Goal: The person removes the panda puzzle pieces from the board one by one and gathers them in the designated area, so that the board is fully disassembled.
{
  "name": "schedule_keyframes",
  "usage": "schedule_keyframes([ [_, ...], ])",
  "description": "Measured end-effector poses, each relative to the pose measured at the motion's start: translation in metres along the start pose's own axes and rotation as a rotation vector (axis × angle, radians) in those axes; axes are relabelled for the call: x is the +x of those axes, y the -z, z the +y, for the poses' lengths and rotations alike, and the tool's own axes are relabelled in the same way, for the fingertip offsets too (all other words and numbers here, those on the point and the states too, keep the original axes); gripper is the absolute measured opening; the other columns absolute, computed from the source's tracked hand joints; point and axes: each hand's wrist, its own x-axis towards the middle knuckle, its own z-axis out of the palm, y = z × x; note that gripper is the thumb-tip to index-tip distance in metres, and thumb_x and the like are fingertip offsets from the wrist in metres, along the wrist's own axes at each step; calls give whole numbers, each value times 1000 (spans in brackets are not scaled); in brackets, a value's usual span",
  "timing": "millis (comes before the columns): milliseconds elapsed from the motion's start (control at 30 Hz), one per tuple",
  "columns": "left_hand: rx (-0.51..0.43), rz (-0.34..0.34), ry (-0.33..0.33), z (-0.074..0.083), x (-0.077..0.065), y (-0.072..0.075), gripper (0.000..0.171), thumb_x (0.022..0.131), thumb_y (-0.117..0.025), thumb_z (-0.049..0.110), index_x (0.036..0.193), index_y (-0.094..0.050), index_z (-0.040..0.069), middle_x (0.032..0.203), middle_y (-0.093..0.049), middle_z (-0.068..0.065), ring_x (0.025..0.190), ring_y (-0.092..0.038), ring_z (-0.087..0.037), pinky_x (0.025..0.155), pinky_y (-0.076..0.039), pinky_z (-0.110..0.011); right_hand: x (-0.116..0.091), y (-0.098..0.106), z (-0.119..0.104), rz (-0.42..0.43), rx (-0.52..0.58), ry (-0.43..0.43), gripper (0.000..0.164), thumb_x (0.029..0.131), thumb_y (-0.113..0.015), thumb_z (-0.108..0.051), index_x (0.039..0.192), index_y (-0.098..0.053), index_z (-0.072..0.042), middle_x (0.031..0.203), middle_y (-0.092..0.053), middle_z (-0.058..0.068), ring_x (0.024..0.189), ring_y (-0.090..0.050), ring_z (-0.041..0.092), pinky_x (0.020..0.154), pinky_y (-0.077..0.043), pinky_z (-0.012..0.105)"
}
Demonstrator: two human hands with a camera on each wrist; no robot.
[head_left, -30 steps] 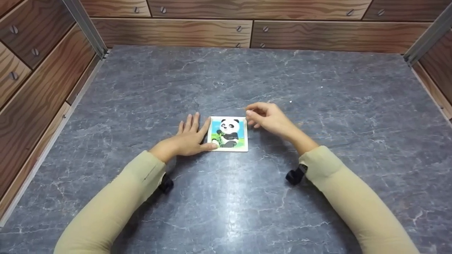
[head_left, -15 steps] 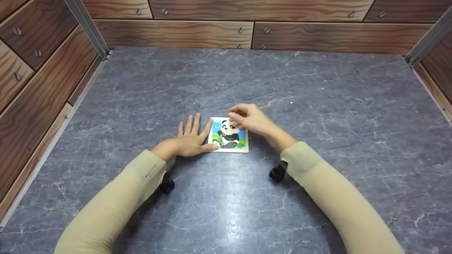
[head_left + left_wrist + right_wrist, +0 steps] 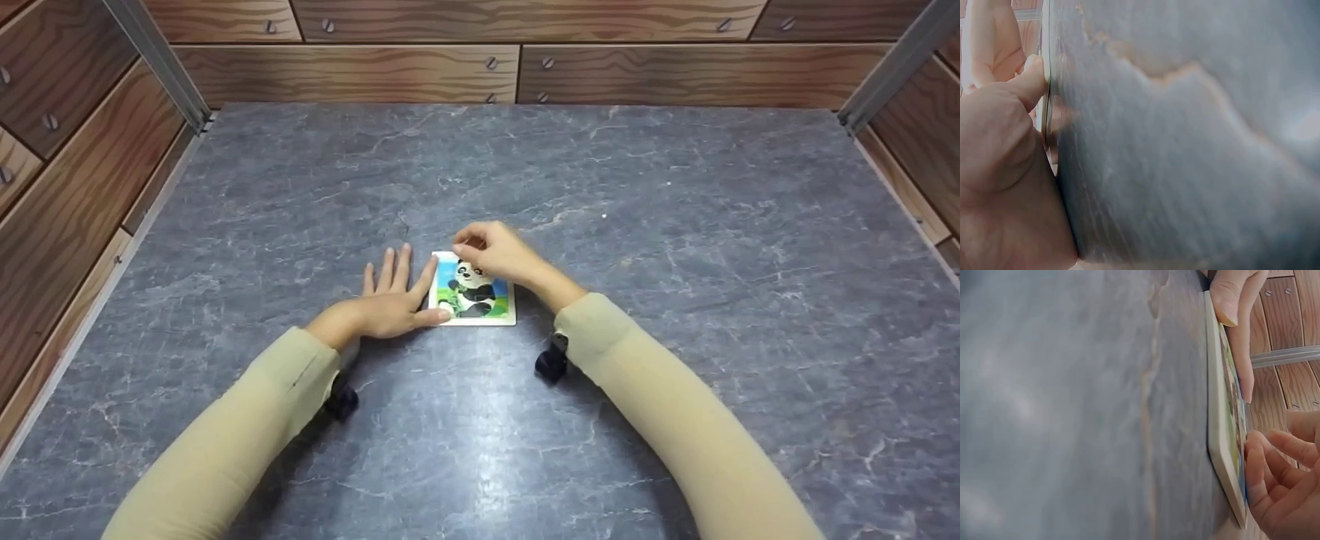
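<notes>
A square panda picture puzzle (image 3: pixel 480 292) in a pale frame lies flat on the table. My left hand (image 3: pixel 386 300) rests spread at its left side, with the thumb over the lower left corner and the index finger along the left edge. Above the upper part of the picture is my right hand (image 3: pixel 499 255), its fingers loosely bent. In the right wrist view, the lower fingers of my right hand (image 3: pixel 1286 481) touch or nearly touch the puzzle's face (image 3: pixel 1233 399). I see nothing held between thumb and index finger. That hand hides the top right of the picture.
The grey marbled table (image 3: pixel 675 300) stretches around both arms. Wood-patterned panels (image 3: pixel 337 71) close it in at the back and sides, with metal posts at the back corners. Black wrist cameras (image 3: pixel 551 364) hang below the sleeves.
My right hand has moved left, from the puzzle's upper right corner across its top. My left hand and the puzzle keep their place, apart from a slight shift of the whole view.
</notes>
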Motion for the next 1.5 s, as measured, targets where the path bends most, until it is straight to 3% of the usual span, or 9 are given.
schedule_keyframes([
  [200,1,4,-2,-1,0,0,92,83,-27,76,145,21,27,142,39,-14,126,38,-31,98,24,-54,6,-4,-1,0,-89,13,22,93,-55,-14,107,-66,0,96,-64,12,83,-55,19,75,-45,30],
  [533,-6,-11,-10,1,-2,3,92,85,-27,74,146,20,25,143,36,-16,128,36,-31,99,23,-55,9,-8,-6,1,-247,-90,20,93,-56,-25,98,-69,-10,86,-63,1,72,-53,14,68,-42,28],
  [800,-13,-6,-26,2,-3,4,91,85,-27,74,146,20,24,144,36,-16,128,36,-31,99,24,-55,8,-10,-14,29,-304,-149,25,90,-59,-34,95,-70,-12,82,-63,-1,70,-54,15,65,-42,31],
  [1100,10,13,-24,1,-2,2,90,87,-28,71,147,17,22,144,35,-18,129,34,-34,99,22,-56,9,-14,-17,18,-315,-192,24,91,-57,-32,88,-63,-9,78,-58,1,62,-49,14,56,-38,27],
  [1500,-4,64,32,3,3,4,77,91,-21,66,147,15,28,146,32,-13,129,33,-37,98,21,-60,8,-12,-15,10,-291,-151,21,91,-57,-28,86,-63,-9,76,-57,1,62,-48,13,56,-38,26],
])
